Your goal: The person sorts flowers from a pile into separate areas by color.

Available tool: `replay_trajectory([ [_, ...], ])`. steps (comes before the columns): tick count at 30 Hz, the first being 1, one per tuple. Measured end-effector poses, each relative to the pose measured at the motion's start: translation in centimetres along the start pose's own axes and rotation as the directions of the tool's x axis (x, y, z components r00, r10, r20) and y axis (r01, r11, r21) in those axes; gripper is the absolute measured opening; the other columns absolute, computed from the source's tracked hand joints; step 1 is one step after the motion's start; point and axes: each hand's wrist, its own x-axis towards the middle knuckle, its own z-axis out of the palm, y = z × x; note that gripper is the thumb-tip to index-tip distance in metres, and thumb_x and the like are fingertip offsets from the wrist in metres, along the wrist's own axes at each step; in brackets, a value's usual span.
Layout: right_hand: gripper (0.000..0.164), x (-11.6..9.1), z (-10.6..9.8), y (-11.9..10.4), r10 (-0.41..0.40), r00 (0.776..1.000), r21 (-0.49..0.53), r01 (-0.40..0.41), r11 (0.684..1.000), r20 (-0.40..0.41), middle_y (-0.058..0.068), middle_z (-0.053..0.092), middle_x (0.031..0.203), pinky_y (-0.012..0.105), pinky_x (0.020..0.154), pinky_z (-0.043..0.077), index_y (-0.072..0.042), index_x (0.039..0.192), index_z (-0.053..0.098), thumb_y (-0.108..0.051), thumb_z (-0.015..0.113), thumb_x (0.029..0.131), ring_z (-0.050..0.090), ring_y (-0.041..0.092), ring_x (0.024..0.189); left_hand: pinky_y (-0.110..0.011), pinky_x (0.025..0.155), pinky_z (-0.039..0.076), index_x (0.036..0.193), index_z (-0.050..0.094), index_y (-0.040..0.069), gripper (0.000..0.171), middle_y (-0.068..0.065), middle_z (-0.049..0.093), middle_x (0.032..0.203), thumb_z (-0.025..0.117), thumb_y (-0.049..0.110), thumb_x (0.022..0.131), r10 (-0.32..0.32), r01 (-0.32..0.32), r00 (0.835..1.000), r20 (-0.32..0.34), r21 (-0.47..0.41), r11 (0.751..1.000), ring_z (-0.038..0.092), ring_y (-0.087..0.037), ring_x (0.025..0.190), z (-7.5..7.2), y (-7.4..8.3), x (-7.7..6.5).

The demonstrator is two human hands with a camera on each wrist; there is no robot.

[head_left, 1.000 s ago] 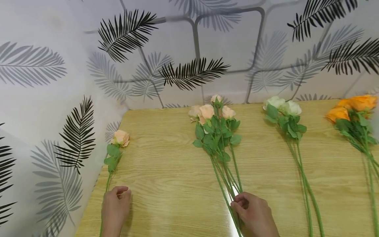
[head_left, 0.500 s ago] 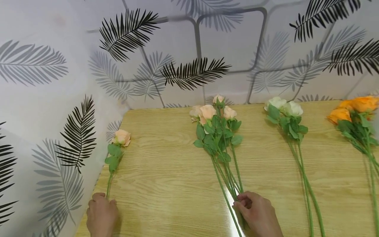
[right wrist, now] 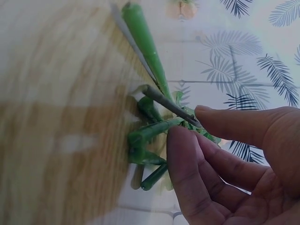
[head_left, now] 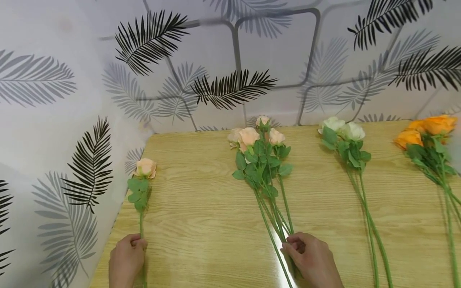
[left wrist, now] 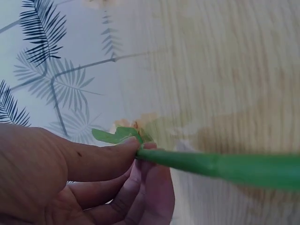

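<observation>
At the table's left side, my left hand (head_left: 127, 259) pinches the stem of a single peach rose (head_left: 145, 168). In the left wrist view the green stem (left wrist: 211, 164) runs between thumb and fingertips, its lower end toward the camera. Toward the middle, my right hand (head_left: 312, 258) is at the lower stems of a bunch of several peach roses (head_left: 248, 137), whose blooms point to the far edge. The right wrist view shows one dark stem (right wrist: 159, 98) pinched between thumb and index finger, with the other stem ends fanned out beside it.
On the wooden table (head_left: 201, 200), white roses (head_left: 353, 131) lie to the right of the peach bunch. Orange flowers (head_left: 437, 125) lie farther right. A wall with printed leaves (head_left: 234, 90) closes off the back and left sides.
My left hand has gone from above the single rose's stem to pinching it. That stem has swung right and now lies straighter. The right hand has stayed at the peach bunch.
</observation>
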Motion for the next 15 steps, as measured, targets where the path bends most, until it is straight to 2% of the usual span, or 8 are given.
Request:
replay_trajectory([
  [2, 0.026, -0.2, -0.1, -0.4, -0.004, 1.000, -0.016, 0.004, 1.000, -0.012, -0.011, 0.079, 0.087, 0.021, 0.070, 0.063, -0.011, 0.108, 0.085, -0.035, 0.090, 0.101, 0.070, -0.002, 0.074, -0.064, 0.098, 0.058, 0.146, 0.065, -0.014, 0.042, -0.032, 0.075, 0.133, 0.062, 0.015, 0.116, 0.022, -0.021, 1.000, 0.000, -0.027, 0.999, 0.069, -0.055, 0.122, 0.1, 0.3, -0.1],
  [5, 0.025, -0.5, -0.4, -1.2, -0.039, 0.998, -0.027, 0.038, 0.999, -0.046, -0.012, 0.077, 0.085, 0.022, 0.067, 0.061, -0.009, 0.107, 0.085, -0.033, 0.089, 0.102, 0.068, -0.003, 0.072, -0.050, 0.085, 0.061, 0.145, 0.066, -0.013, 0.041, -0.031, 0.074, 0.133, 0.064, 0.017, 0.117, 0.025, -0.025, 1.000, 0.005, -0.072, 0.997, 0.072, -0.048, 0.114, 0.1, 0.8, -0.1],
  [9, 0.019, -0.9, -0.9, -2.6, -0.053, 0.995, -0.011, 0.052, 0.999, -0.079, -0.008, 0.076, 0.084, 0.028, 0.066, 0.063, -0.005, 0.105, 0.084, -0.023, 0.087, 0.102, 0.069, 0.002, 0.073, -0.033, 0.070, 0.061, 0.142, 0.068, -0.013, 0.039, -0.031, 0.074, 0.129, 0.067, 0.017, 0.116, 0.034, -0.032, 0.999, 0.012, -0.144, 0.989, 0.077, -0.031, 0.095, 0.1, 1.4, -0.2],
  [13, 0.016, -1.1, -1.3, -3.3, -0.064, 0.993, 0.005, 0.065, 0.998, -0.100, -0.005, 0.077, 0.085, 0.030, 0.065, 0.065, -0.004, 0.105, 0.083, -0.019, 0.087, 0.102, 0.071, 0.005, 0.075, -0.027, 0.067, 0.061, 0.142, 0.067, -0.012, 0.039, -0.030, 0.075, 0.128, 0.069, 0.015, 0.114, 0.047, -0.042, 0.999, 0.018, -0.225, 0.974, 0.075, -0.015, 0.084, 0.2, 2.1, -0.4],
  [15, 0.014, -1.1, -1.3, -3.2, -0.088, 0.988, 0.004, 0.089, 0.996, -0.128, -0.007, 0.077, 0.084, 0.027, 0.063, 0.063, -0.005, 0.103, 0.083, -0.018, 0.087, 0.102, 0.071, 0.004, 0.074, -0.024, 0.066, 0.060, 0.143, 0.066, -0.012, 0.040, -0.030, 0.075, 0.128, 0.069, 0.015, 0.114, 0.063, -0.055, 0.998, 0.024, -0.257, 0.965, 0.074, -0.011, 0.082, 0.4, 2.6, -0.6],
])
